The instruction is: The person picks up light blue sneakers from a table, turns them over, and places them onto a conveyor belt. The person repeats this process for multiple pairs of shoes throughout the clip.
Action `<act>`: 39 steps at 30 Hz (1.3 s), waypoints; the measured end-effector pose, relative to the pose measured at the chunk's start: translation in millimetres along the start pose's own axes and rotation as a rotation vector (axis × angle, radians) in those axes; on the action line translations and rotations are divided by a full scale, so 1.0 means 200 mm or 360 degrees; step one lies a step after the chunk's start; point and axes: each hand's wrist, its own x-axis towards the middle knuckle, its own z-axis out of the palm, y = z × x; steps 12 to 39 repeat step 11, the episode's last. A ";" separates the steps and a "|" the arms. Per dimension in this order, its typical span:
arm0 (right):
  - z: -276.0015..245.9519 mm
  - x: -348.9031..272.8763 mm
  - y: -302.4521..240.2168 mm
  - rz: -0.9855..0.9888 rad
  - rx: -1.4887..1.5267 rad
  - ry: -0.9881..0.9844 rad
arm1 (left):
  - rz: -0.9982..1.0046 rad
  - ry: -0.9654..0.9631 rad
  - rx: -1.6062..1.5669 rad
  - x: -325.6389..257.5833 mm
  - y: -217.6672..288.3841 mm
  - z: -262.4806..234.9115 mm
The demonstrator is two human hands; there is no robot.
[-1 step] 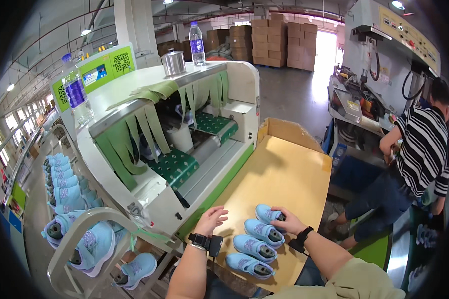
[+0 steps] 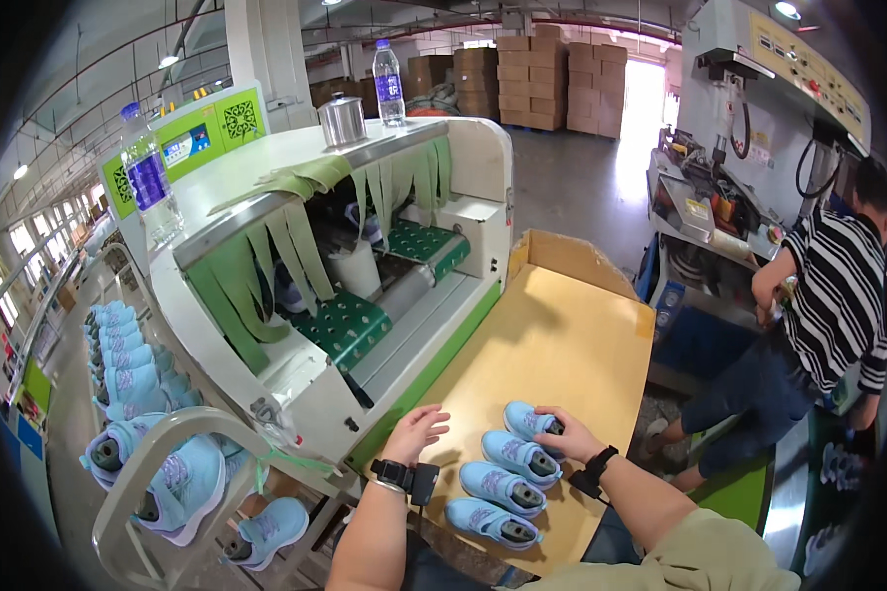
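Note:
Several small light blue shoes (image 2: 511, 488) lie in a row on the wooden table (image 2: 562, 335), near its front edge. My right hand (image 2: 568, 434) grips the heel end of the farthest shoe (image 2: 528, 419) in that row. My left hand (image 2: 416, 431) rests flat on the table just left of the row, fingers apart and holding nothing. It lies close to the white side of the conveyor machine (image 2: 315, 394). Both wrists carry black bands.
The conveyor machine has green strip curtains (image 2: 266, 266) and a green belt (image 2: 350, 325). Two water bottles (image 2: 148, 182) and a metal pot (image 2: 342, 120) stand on top. A rack of blue shoes (image 2: 158, 463) sits at left. A person in a striped shirt (image 2: 838, 295) works at right.

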 end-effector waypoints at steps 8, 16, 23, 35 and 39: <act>0.00 0.02 0.04 -0.0118 -0.0053 0.0036 | 0.0003 -0.0003 -0.0024 0.00 -0.02 -0.01; -0.01 0.02 0.06 -0.0127 -0.0044 0.0027 | -0.0015 -0.0004 0.0013 0.01 -0.03 -0.02; -0.01 0.02 0.06 -0.0127 -0.0044 0.0027 | -0.0015 -0.0004 0.0013 0.01 -0.03 -0.02; -0.01 0.02 0.06 -0.0127 -0.0044 0.0027 | -0.0015 -0.0004 0.0013 0.01 -0.03 -0.02; -0.01 0.02 0.06 -0.0127 -0.0044 0.0027 | -0.0015 -0.0004 0.0013 0.01 -0.03 -0.02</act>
